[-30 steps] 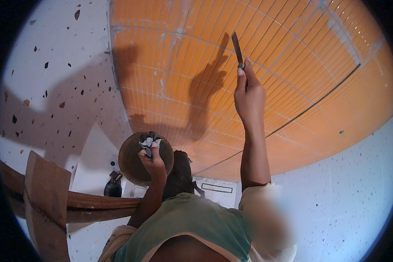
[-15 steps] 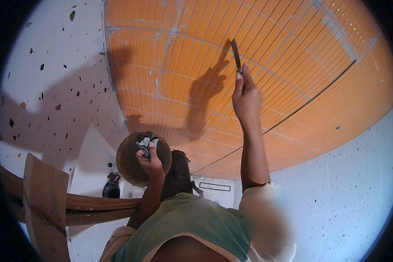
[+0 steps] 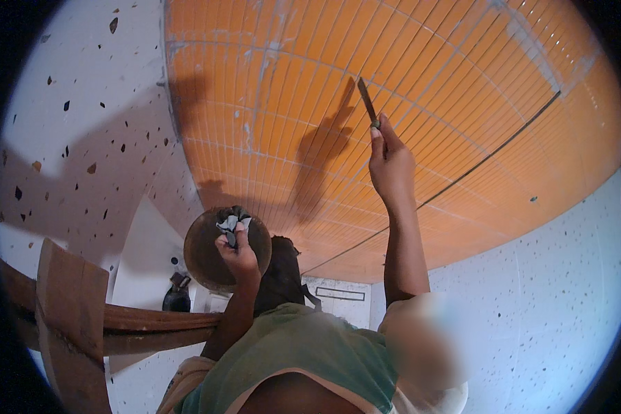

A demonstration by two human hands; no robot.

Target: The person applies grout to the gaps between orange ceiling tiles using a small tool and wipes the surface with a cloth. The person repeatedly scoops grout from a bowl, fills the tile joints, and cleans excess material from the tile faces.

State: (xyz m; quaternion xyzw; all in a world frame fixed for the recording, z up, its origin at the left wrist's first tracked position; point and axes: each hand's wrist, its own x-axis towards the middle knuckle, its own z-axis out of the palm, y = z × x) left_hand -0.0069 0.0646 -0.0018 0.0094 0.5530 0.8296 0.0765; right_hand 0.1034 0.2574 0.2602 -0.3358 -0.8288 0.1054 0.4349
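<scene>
My right hand [image 3: 393, 164] is raised in front of the orange tiled wall [image 3: 448, 138], closed around the lower end of a narrow, dark, flat blade [image 3: 368, 101]. The blade's tip points up and slightly left, close to the tiles; whether it touches them I cannot tell. Lower down, my left hand [image 3: 239, 255] pinches a crumpled grey and black wad [image 3: 229, 225], plastic or cloth. Behind that hand shows a round brownish bowl or bucket [image 3: 203, 257]. Thin joint lines and pale grey smears run across the tiles.
Wooden planks [image 3: 72, 310] cross at the lower left. Beside them stands a small black object [image 3: 177, 297], and something dark [image 3: 277, 272] is next to the bowl. White speckled walls [image 3: 524, 310] flank the tiles on both sides. A rectangular drain grate [image 3: 339, 294] lies below.
My right hand and the blade have moved down a little, and the blade's tip has shifted left. My left hand stays almost where it was, still gripping the wad.
</scene>
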